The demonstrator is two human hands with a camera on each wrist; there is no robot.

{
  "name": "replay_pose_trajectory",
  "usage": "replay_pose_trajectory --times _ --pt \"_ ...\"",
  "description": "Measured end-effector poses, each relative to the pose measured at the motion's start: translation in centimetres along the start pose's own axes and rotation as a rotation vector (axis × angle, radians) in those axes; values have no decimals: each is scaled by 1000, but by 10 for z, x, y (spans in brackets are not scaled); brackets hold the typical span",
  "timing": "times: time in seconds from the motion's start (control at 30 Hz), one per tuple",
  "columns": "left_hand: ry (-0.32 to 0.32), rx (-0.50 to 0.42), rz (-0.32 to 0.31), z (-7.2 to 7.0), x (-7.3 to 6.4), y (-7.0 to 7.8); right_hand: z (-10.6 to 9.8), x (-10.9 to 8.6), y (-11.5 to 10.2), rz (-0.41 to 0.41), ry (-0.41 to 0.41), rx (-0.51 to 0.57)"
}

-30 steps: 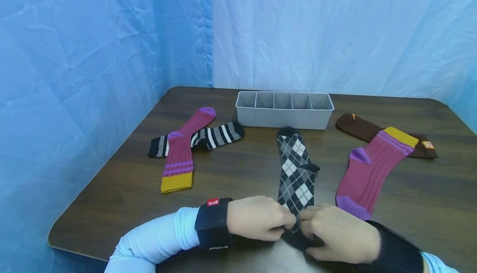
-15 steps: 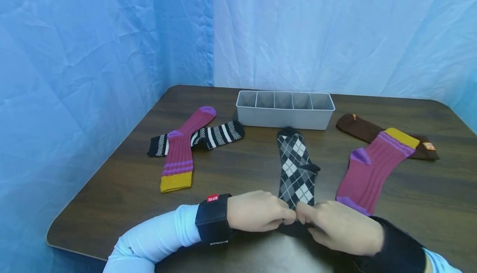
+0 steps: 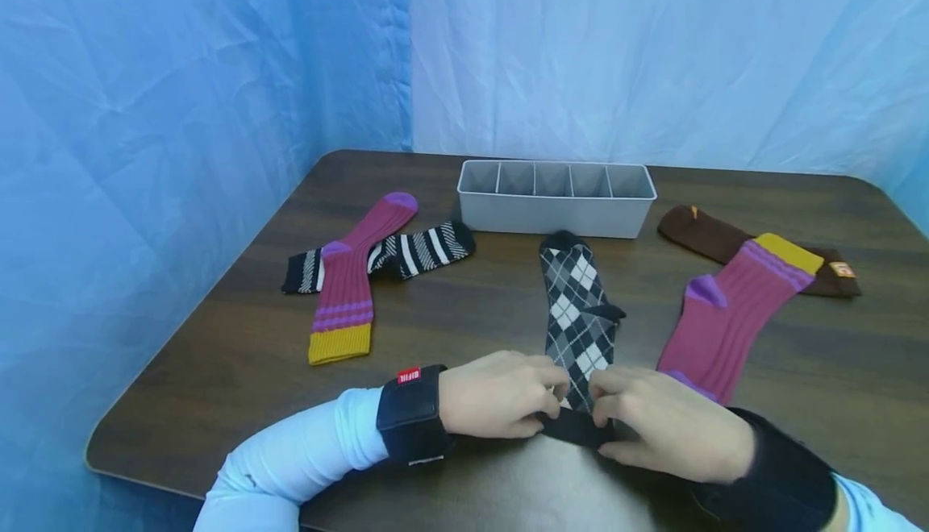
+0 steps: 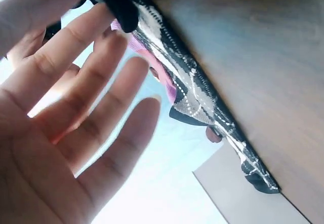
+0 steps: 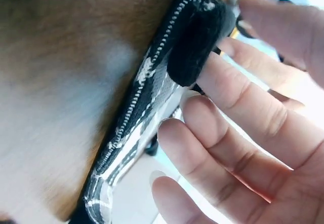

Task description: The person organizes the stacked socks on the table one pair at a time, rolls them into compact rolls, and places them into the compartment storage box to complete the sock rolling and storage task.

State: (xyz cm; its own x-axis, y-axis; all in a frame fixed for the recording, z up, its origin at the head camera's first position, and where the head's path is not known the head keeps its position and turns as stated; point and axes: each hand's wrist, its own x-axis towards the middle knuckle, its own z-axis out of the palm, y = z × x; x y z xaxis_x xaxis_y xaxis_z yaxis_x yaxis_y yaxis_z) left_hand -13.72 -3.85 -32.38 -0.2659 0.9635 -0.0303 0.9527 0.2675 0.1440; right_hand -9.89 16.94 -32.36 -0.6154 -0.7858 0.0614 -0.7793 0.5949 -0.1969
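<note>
A black, grey and white argyle sock [image 3: 579, 338] lies lengthwise on the table, toe pointing away. Its black cuff [image 3: 576, 427] is turned over at the near end, a thick fold in both wrist views. My left hand [image 3: 501, 395] is at the fold's left end; in the left wrist view its fingers [image 4: 96, 72] are loosely extended, with the index fingertip against the black fold. On the other side, my right hand [image 3: 664, 423] has its index fingertip at the fold. Its other fingers [image 5: 192, 148] are relaxed beside the sock, and the thumb stands apart from the cloth.
A grey divided box [image 3: 555, 214] stands behind the argyle sock. To the left, a magenta sock [image 3: 348, 282] crosses a black-and-white striped sock [image 3: 428, 251]. Another magenta sock [image 3: 733, 314] overlaps a brown sock [image 3: 704, 234] at right. Blue sheets surround the table [image 3: 218, 403].
Both hands have moved slightly away from me along the argyle sock, folding its cuff end over. Their fingertips came close together, then spread apart. The other socks and the box stay put.
</note>
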Motion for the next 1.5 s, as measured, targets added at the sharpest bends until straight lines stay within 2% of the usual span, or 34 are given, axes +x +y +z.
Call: replay_pose_trajectory --times 0.17,0.23,0.33,0.5,0.6,0.67,0.73,0.83,0.9,1.0,1.17,1.37,1.5 --pt "-45 41 -14 -2 0 3 -2 2 -2 8 -36 -49" --pt "-49 58 -22 -1 1 5 -1 3 -3 -2 -24 -81" --pt "-30 81 -23 1 1 5 1 3 -3 -9 -13 -104" --pt "38 85 -20 5 1 5 5 2 -3 -6 22 -117" --pt "77 44 -24 6 1 5 5 1 -3 16 33 -93" --pt "85 3 -24 5 0 5 4 1 -4 40 11 -46" --pt "66 -50 -34 3 -1 6 2 -1 -4 50 -23 20" --pt "6 -128 -51 -1 -3 7 0 -1 -5 45 -84 122" --pt "-32 -163 -68 -3 -4 7 0 -1 -6 35 -99 154" --pt "-47 -178 -93 -4 -4 6 2 1 -4 30 -92 156" --pt "-20 -128 -113 -2 -2 4 4 1 -1 30 -32 101" --pt "-12 34 -103 -2 -2 4 3 1 -4 67 2 0" --pt "-4 77 -89 -3 -2 6 5 1 -6 32 66 -47"
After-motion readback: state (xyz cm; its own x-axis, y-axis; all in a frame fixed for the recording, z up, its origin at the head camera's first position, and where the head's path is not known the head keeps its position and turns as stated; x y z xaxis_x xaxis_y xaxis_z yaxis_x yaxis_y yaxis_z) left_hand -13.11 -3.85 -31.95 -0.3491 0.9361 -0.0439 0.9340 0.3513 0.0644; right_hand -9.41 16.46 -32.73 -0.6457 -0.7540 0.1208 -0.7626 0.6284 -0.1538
